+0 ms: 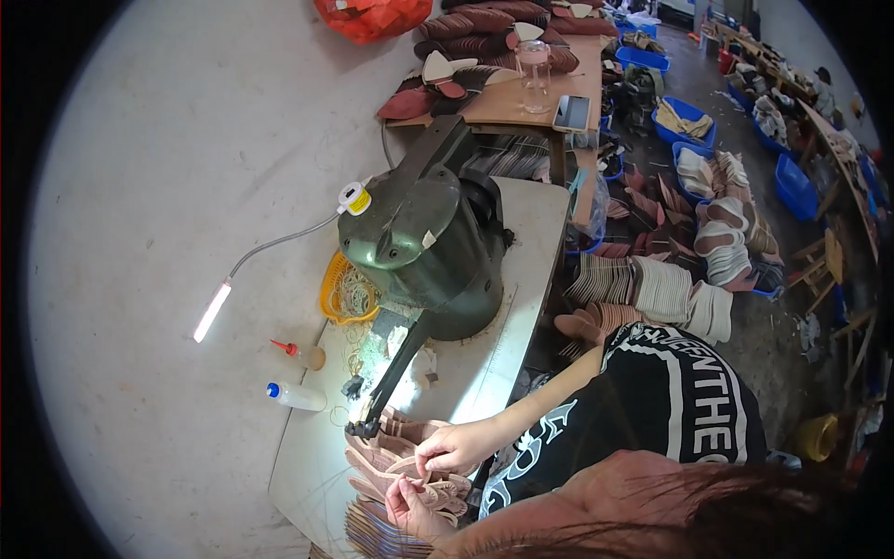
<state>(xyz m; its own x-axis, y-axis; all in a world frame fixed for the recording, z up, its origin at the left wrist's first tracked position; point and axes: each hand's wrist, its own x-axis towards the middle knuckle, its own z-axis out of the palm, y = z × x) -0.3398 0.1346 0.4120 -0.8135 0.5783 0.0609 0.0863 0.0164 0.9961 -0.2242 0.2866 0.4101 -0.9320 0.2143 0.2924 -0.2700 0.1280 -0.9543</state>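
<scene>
At the near end of the sewing table, my left hand (413, 511) is closed, its thumb and fingertips pinching the edge of a pinkish-tan shoe piece. My right hand (454, 449) comes in just above it, fingers bent together at the same spot; exactly what lies between its fingertips is hard to make out. Under and around both hands lie overlapping pinkish-tan shoe pieces (371, 458), sole-like in outline. A row of darker stacked pieces (371, 531) sits by my left hand. The dark green sewing machine (414, 247) reaches its slim arm down beside the pieces.
A lit lamp stick (212, 313) juts out on a bent neck. Near the wall stand a blue-capped white bottle (298, 397), a red-tipped bottle (303, 354) and a yellow basket (333, 296) of thread. Behind are a clear jug (535, 79), a phone (572, 114) and stacked shoe pieces (643, 289).
</scene>
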